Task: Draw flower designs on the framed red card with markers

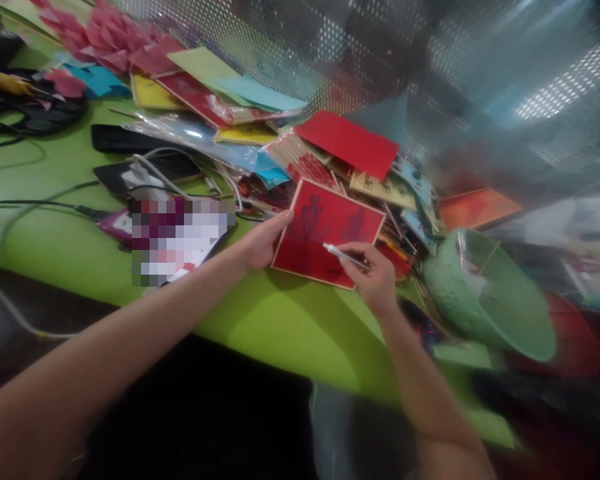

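A red rectangular card or panel [305,257] with a pale border and dark line drawings is tilted above the green table [260,313]. My left hand [266,241] grips its left edge, thumb on the front; the other fingers are hidden behind it. My right hand [377,277] is closed around a slim white pen [347,255]. The pen's pale end points left over the middle of the red card; whether it touches the surface I cannot tell.
Colored papers, including a red sheet [350,141], are heaped behind the card. A green bowl [500,293] stands at right. Cables, a black phone [155,175] and a purple box [117,227] lie at left. A perforated metal sheet [360,53] rises behind.
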`<state>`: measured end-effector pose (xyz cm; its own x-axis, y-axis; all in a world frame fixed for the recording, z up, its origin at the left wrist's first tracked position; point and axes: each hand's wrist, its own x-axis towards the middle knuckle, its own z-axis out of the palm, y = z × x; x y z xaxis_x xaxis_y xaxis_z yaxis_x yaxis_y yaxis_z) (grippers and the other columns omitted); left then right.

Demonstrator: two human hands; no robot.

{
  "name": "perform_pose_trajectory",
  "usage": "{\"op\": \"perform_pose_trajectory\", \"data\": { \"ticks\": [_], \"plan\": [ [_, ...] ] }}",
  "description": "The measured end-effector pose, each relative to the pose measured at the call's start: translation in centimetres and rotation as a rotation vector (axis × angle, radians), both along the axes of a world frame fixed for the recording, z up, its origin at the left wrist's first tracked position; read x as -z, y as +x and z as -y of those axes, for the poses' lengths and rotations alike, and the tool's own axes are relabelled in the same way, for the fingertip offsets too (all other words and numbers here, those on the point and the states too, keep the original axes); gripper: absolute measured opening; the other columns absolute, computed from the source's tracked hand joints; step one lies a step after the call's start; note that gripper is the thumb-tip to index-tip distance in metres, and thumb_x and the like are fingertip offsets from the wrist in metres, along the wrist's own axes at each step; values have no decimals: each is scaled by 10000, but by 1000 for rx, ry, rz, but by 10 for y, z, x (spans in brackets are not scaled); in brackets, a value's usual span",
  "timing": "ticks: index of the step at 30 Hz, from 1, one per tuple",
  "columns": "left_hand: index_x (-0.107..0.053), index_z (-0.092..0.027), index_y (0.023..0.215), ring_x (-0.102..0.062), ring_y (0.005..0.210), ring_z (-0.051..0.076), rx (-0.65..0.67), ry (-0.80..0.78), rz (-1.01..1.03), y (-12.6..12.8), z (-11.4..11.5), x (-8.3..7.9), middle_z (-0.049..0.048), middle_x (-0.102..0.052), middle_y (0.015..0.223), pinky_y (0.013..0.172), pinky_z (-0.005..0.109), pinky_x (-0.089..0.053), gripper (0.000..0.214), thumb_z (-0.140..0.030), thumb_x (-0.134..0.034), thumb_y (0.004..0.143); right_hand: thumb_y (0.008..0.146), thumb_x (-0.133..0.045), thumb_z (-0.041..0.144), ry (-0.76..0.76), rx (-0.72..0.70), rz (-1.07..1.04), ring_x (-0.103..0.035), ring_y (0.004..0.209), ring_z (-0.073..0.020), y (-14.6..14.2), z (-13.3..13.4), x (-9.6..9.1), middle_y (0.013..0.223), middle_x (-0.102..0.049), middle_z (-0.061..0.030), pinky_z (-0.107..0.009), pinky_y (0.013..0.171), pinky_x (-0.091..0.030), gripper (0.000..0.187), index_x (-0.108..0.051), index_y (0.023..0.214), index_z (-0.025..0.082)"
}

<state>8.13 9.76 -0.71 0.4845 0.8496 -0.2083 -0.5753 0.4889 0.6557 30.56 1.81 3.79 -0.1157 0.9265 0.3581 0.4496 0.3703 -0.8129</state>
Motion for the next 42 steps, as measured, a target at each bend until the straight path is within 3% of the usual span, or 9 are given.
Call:
{"op": "perform_pose_trajectory", "data": {
  "ticks": [7,13,17,25,33,42],
  "plan": [
    [-677,-183,1343,-740,1202,331,2,59,55,3,0,-2,129,-793,1236,1094,556,-578,378,-394,-573,1048,929,-741,278,120,3,212,-744,847,-208,0,-6,13,965,-821,-16,-378,797,-596,125,-799,1039,293],
    [-692,-207,1300,-729,1220,348,-2,77,100,1,1,6,123,-781,1272,1094,545,-578,378,-428,-680,994,940,-725,280,250,-8,451,-724,804,-229,-4,-3,16,886,-809,-24,-398,769,-559,87,-779,1006,296],
    [-686,-209,1315,-734,1215,375,-13,79,102,4,1,12,147,-778,1279,1086,588,-577,402,-440,-685,986,953,-732,265,284,13,452,-715,818,-227,-3,2,13,910,-803,-19,-408,813,-567,98,-766,1037,305],
    [-664,-226,1351,-709,1269,383,-52,96,96,8,-3,24,168,-757,1326,1100,624,-562,419,-446,-663,994,925,-761,293,178,52,298,-735,873,-246,5,3,25,997,-801,-33,-436,855,-606,173,-783,1096,309],
    [-665,-223,1356,-722,1248,355,-37,76,116,3,1,11,128,-761,1331,1101,580,-578,419,-421,-692,987,931,-737,310,62,53,209,-744,842,-227,6,2,29,967,-813,-33,-413,850,-621,139,-799,1054,290],
    [-721,-207,1287,-670,1326,395,-88,73,43,4,5,0,119,-764,1326,1089,608,-587,386,-447,-693,985,923,-720,277,156,37,309,-743,823,-229,5,-2,24,914,-820,-29,-396,786,-601,135,-809,1023,293]
  ]
}}
